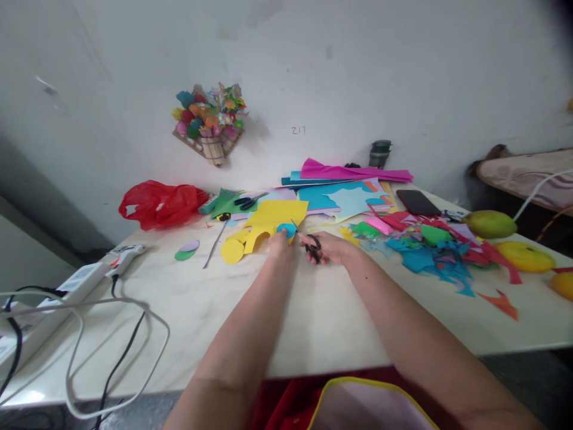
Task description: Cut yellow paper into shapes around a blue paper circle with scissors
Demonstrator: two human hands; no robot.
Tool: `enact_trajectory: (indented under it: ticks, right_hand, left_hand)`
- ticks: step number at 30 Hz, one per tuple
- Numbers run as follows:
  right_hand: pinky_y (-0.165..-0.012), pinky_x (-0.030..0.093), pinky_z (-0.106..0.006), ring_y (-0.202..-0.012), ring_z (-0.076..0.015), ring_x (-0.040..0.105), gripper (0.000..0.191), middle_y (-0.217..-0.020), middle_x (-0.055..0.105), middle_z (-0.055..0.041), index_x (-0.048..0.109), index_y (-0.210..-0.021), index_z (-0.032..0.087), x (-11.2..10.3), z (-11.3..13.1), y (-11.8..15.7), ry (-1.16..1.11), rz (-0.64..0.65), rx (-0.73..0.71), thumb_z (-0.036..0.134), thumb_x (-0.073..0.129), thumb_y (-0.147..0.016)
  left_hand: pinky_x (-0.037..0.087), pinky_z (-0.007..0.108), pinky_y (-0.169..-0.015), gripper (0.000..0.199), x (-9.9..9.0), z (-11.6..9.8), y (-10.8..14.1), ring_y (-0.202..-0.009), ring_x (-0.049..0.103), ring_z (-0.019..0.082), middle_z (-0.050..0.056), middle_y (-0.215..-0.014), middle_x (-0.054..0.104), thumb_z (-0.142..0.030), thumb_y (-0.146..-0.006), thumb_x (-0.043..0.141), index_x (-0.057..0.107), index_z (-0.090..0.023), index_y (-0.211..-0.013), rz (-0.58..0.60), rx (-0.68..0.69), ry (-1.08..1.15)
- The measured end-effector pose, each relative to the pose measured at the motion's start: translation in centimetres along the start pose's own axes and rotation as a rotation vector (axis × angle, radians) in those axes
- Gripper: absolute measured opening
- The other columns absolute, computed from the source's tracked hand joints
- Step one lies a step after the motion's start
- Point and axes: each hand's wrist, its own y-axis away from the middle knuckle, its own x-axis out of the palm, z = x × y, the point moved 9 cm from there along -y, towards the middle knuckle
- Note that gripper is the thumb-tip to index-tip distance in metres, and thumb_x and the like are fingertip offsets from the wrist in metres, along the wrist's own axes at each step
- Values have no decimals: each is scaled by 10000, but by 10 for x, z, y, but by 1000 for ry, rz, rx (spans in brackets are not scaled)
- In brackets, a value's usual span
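My left hand (280,243) pinches a small blue paper circle (286,228) against a yellow paper sheet (282,212). Rounded notches are cut along the sheet's near edge. In my right hand (329,248) is a pair of black-handled scissors (313,246), fingers through the loops, its blades reaching the sheet beside the blue circle. How far apart the blades are is hard to make out. Yellow paper circles (232,251) lie left of the sheet, and farther left a purple circle (190,245) overlaps a green circle (185,255).
Paper scraps (430,251) and mangoes (490,224) lie to the right, near a dark phone (418,202). Coloured sheets (313,194) are stacked behind. A red plastic bag (163,203), second scissors (246,203) and a tape measure (222,217) sit left. Cables (120,301) and a power strip (67,292) occupy the left edge.
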Motion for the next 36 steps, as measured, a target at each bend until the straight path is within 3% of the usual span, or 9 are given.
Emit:
enact_trajectory:
  ticks: [24, 29, 36]
  right_hand:
    - [-330, 282, -169, -405, -75, 511, 444, -538, 576, 28, 566, -834, 180, 7, 6, 7, -23, -119, 6, 584, 725, -926]
    - [-324, 274, -167, -397, -71, 497, 446, -520, 552, 37, 568, -795, 178, 6, 7, 5, 6, -126, -18, 573, 728, -928]
    - [-302, 251, -170, -368, -63, 483, 414, -503, 548, 43, 559, -748, 171, 4, 9, 5, 34, -170, -14, 484, 748, -942]
  left_hand:
    - [607, 267, -743, 213, -5, -1, -5, -971, 729, 210, 54, -926, 675, -7, -850, 611, 555, -207, -798, -28, 37, -19]
    - [594, 254, -674, 204, -5, -2, -3, -955, 727, 214, 59, -925, 665, -16, -858, 600, 547, -210, -825, -46, 31, -35]
    - [574, 246, -690, 200, -5, -1, -8, -937, 720, 203, 59, -937, 680, 5, -837, 603, 586, -195, -849, -36, 39, -10]
